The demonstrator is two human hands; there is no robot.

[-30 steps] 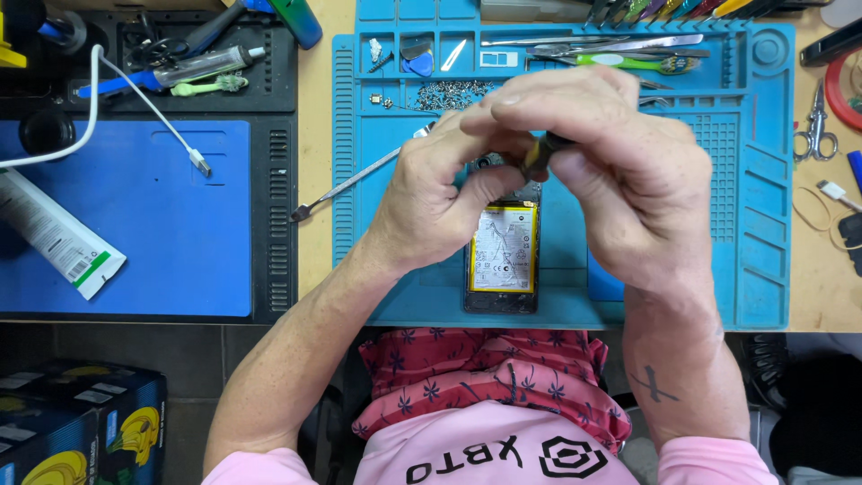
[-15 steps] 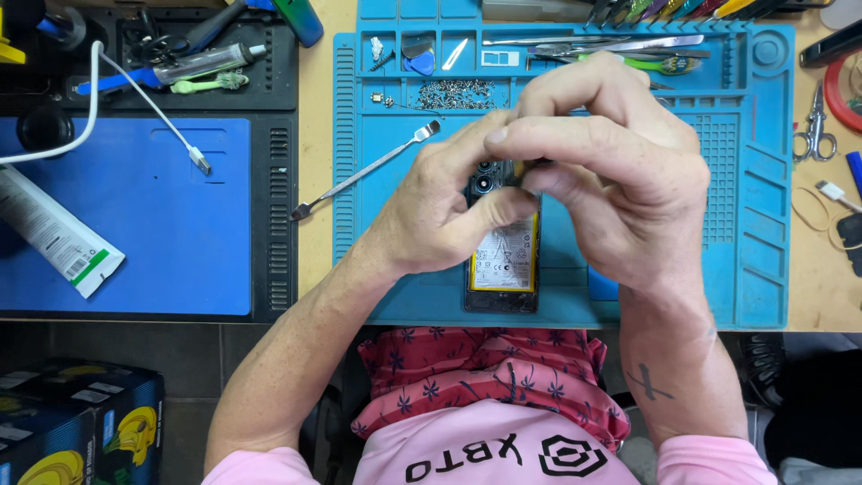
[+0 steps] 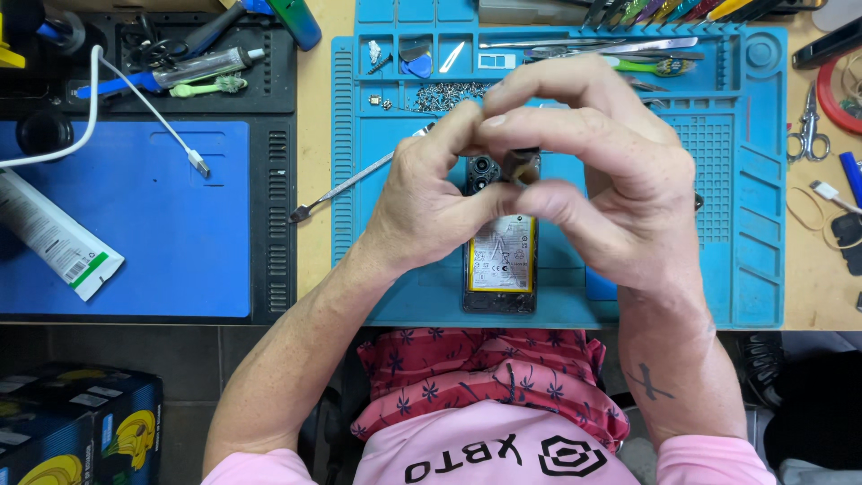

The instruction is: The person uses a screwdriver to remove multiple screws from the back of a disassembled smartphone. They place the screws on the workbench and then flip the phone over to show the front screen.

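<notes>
An opened black phone [image 3: 500, 256] with its yellow-white battery showing lies on the blue repair mat [image 3: 745, 224]. My left hand [image 3: 422, 202] grips the phone's top left, thumb beside the camera lenses [image 3: 482, 172]. My right hand [image 3: 602, 171] arches over the phone's top, and its fingertips pinch a small dark part [image 3: 521, 166] just right of the lenses. The fingertips of both hands meet above the phone. A thin metal pry tool [image 3: 346, 184] lies on the mat at the left, its far end hidden behind my left hand.
Small screws [image 3: 449, 94] and tweezers [image 3: 620, 47] sit in the mat's top trays. A second blue mat [image 3: 135, 233] at the left holds a white cable [image 3: 157, 117] and a tube [image 3: 54, 238]. Scissors [image 3: 808, 126] lie at the right. Boxes [image 3: 81, 422] stand below left.
My fingers have shifted over the phone's top, uncovering the camera lenses. The phone and the pry tool have stayed where they were.
</notes>
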